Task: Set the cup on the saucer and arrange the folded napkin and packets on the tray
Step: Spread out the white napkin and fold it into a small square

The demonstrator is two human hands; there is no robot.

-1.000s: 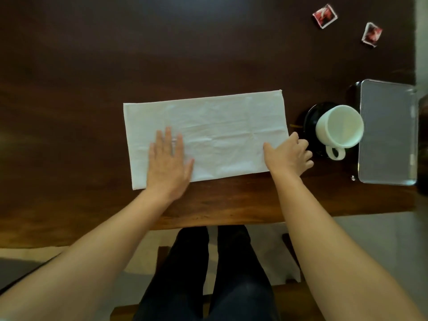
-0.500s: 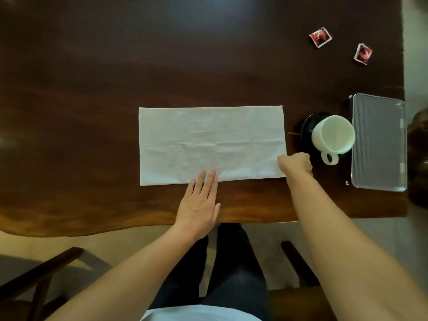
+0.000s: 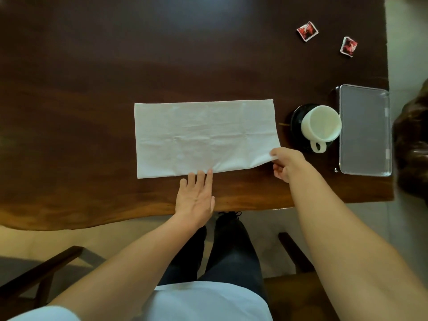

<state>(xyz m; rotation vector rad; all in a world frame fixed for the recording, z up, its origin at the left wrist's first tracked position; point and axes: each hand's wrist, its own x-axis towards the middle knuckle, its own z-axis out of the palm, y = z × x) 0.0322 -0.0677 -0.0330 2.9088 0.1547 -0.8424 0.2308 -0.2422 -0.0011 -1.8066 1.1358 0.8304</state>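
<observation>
2 hands meet the napkin (image 3: pixel 205 137) on the surface (image 3: pixel 92 77): right hand (image 3: pixel 287 164) fingers pinch its raised right corner, left hand (image 3: pixel 195 196) flat, released, fingertips at its near edge.

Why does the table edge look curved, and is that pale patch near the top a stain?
Head view: the wide-angle lens bends straight lines, so the table bows toward the frame's edges, though its near edge may also be cut unevenly. Head view: the pale patch looks like soft glare from overhead light, not a stain. Head view: the dark object at far right is blurred; the napkin is sharp.
</observation>
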